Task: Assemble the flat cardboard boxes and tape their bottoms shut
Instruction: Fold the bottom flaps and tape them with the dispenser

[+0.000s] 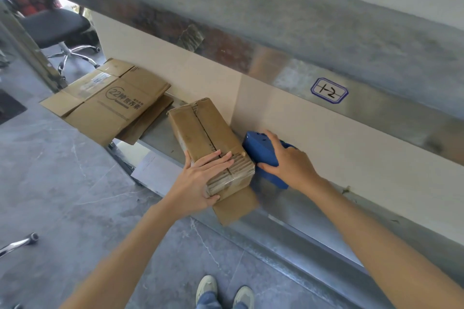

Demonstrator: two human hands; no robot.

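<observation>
The left hand (200, 183) clasps the near end of a cardboard box (200, 127). Its fingers lie almost straight across the top face, and its thumb is hooked round the end face below, so the box is held between them. The fingertips reach just past the seam where the two top flaps meet. The right hand (288, 165) is wrapped round a blue tape dispenser (258, 148), with fingers curled over its top and thumb along its near side. The dispenser's front touches the box's near right corner.

Nearer than both hands, the person's pale shoes (226, 291) stand on the grey floor (62, 183).

The box lies on its side on a low metal shelf (313, 220), its long axis running away from the person and slanting left. A loose flap (236, 205) sticks out beneath its near end, over the shelf's front edge. Wrinkled clear tape shows on the end face. I cannot tell whether the dark seam along the top is taped.

Further left on the same shelf, a stack of flat boxes (113, 102) lies well apart from the hands, overhanging the front edge, and the top one is printed with "22". Behind the shelf stands a beige wall panel (326, 138). On the shiny metal above it is a blue-bordered label (329, 90) marked "1-2". Farthest off, at the upper left, is a black office chair (55, 27) with chrome legs.
</observation>
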